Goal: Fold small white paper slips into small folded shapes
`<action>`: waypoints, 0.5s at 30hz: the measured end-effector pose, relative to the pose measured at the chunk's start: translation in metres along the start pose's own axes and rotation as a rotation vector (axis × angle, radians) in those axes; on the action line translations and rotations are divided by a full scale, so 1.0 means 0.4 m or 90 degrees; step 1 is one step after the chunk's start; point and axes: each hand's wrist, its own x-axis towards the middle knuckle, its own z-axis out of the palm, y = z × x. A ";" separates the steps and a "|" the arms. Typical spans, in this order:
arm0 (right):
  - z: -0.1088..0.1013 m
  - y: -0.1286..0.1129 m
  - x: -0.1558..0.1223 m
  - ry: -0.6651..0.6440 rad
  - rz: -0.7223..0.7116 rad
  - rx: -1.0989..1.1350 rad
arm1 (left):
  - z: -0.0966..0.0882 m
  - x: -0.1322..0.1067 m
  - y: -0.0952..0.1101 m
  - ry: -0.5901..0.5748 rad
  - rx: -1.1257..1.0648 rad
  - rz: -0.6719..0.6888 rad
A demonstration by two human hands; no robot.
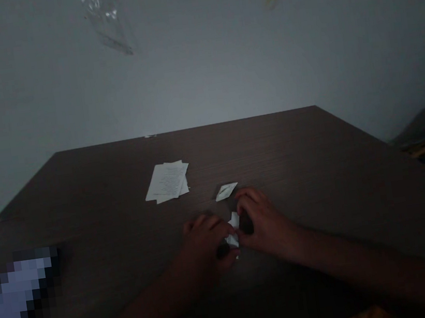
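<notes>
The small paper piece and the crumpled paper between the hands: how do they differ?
The small paper piece lies flat on the dark table, untouched by any hand, while the crumpled paper is bunched up between the left hand and right hand. Both are white.

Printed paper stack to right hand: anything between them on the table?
Head view: a small folded white paper scrap lies on the dark wood table, roughly between the printed paper stack and the right hand.
</notes>
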 end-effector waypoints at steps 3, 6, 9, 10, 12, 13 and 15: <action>-0.003 0.036 0.032 0.023 0.043 -0.014 | -0.004 0.001 0.002 -0.009 0.000 -0.009; -0.006 0.055 0.049 0.039 0.031 0.008 | -0.025 0.002 0.014 -0.020 -0.006 -0.016; -0.006 0.040 0.037 0.037 0.019 0.030 | -0.044 0.001 0.026 -0.022 -0.004 0.013; -0.007 0.030 0.028 0.027 0.016 0.035 | -0.046 0.001 0.027 -0.019 0.000 0.026; -0.011 0.008 0.007 -0.012 0.004 0.041 | -0.044 0.002 0.023 -0.009 0.010 0.044; -0.014 -0.002 -0.003 -0.030 -0.007 0.040 | -0.041 0.003 0.019 -0.006 0.015 0.050; -0.021 -0.018 -0.019 -0.067 -0.028 0.034 | -0.036 0.004 0.009 -0.009 0.020 0.064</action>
